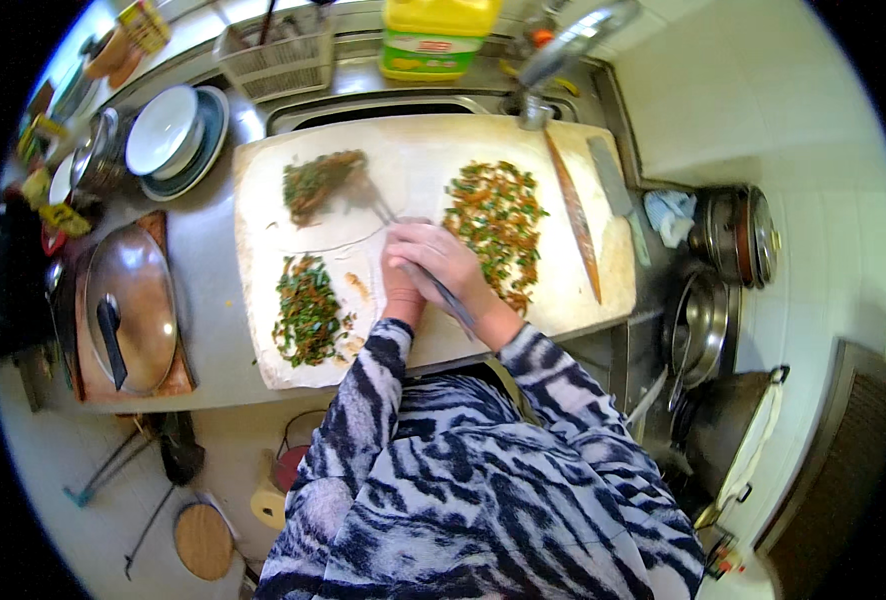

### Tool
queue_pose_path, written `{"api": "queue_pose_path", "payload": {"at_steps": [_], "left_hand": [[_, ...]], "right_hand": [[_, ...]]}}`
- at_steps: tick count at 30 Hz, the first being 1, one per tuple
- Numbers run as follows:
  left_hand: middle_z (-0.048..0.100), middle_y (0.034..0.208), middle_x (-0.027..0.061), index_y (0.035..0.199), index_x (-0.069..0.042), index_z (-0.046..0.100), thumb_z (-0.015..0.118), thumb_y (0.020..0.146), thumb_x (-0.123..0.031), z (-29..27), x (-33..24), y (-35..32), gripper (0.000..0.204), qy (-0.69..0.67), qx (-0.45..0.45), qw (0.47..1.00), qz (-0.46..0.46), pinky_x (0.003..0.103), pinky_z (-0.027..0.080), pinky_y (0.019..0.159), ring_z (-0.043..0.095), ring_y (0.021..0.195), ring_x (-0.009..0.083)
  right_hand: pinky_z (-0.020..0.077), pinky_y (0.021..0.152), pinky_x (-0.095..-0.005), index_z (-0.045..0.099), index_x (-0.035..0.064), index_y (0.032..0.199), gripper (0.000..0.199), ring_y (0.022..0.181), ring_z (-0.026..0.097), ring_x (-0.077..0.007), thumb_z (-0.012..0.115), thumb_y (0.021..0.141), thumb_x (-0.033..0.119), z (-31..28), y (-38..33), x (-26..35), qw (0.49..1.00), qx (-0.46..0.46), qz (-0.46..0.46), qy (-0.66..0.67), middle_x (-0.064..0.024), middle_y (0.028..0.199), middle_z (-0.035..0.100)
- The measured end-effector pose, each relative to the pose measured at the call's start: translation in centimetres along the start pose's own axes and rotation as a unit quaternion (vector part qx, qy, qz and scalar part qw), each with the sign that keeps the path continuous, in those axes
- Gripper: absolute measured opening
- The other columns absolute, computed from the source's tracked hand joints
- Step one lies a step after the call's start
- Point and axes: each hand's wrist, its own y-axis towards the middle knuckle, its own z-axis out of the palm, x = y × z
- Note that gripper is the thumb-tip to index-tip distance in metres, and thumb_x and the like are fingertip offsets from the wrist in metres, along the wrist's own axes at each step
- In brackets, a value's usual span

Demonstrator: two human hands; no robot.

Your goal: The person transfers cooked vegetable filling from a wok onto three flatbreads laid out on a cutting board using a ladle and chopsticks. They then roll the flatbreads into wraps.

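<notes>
My right hand [448, 258] is wrapped round the dark handle of a metal spatula [367, 196], its blade smeared by motion. The blade touches a heap of chopped green and brown filling [313, 188] on a thin dough sheet [263, 222], at the board's far left. Close under the right hand lies my left hand [400, 288], its fingers mostly hidden. A second pile of chopped filling [308, 312] sits at the near left. More filling [493, 230] is spread over dough right of my hands. All of it rests on a large pale board [613, 290].
A tapered rolling pin [575, 215] and a cleaver [611, 175] lie along the board's right side. Behind it are a sink, a faucet [573, 45] and a yellow jug [433, 40]. Stacked bowls [163, 135] and a glass lid [148, 320] stand left; pots [738, 235] stand right.
</notes>
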Motion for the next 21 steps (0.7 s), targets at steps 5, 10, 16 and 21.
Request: {"api": "queue_pose_path", "payload": {"at_steps": [5, 10, 16, 21], "left_hand": [[0.056, 0.094, 0.0146, 0.097, -0.007, 0.057, 0.055, 0.089, -0.015, -0.3, -0.2, -0.6, 0.012, 0.03, 0.017, 0.999, -0.024, 0.041, 0.047, 0.079, 0.054, 0.091, 0.0318], [0.055, 0.094, 0.0163, 0.097, -0.005, 0.057, 0.056, 0.091, -0.015, -0.3, 0.1, 0.1, 0.012, 0.067, 0.012, 0.997, -0.029, 0.042, 0.047, 0.079, 0.055, 0.092, 0.0335], [0.058, 0.091, 0.0163, 0.098, -0.004, 0.061, 0.058, 0.09, -0.01, -1.4, -2.1, 1.3, 0.011, 0.075, -0.056, 0.996, 0.007, 0.045, 0.046, 0.08, 0.055, 0.091, 0.0375], [0.06, 0.086, 0.0151, 0.094, -0.005, 0.062, 0.059, 0.09, -0.01, -1.7, -2.5, 1.5, 0.008, 0.043, -0.074, 0.996, -0.003, 0.045, 0.047, 0.077, 0.057, 0.085, 0.0366]], "right_hand": [[0.0532, 0.087, -0.0379, 0.069, 0.0056, 0.098, 0.014, 0.101, 0.067, -0.0307, 0.071, 0.085, 0.007, -0.6, -0.2, 0.5, 0.997, -0.049, 0.016, 0.056, -0.013, 0.107, 0.07], [0.0539, 0.082, -0.0335, 0.07, 0.0025, 0.098, 0.01, 0.093, 0.068, -0.0244, 0.068, 0.09, 0.009, -1.7, -0.4, -0.1, 0.974, -0.098, 0.14, 0.145, -0.0129, 0.107, 0.071], [0.057, 0.086, -0.0307, 0.064, -0.0006, 0.103, 0.028, 0.093, 0.068, -0.0182, 0.058, 0.101, 0.026, -6.1, -2.2, -0.6, 0.812, -0.243, 0.367, 0.384, -0.0141, 0.11, 0.069], [0.0585, 0.078, -0.0255, 0.064, 0.0001, 0.1, 0.027, 0.089, 0.069, -0.0178, 0.059, 0.1, 0.027, -7.6, -4.4, -2.1, 0.707, -0.303, 0.419, 0.481, -0.0141, 0.106, 0.069]]}}
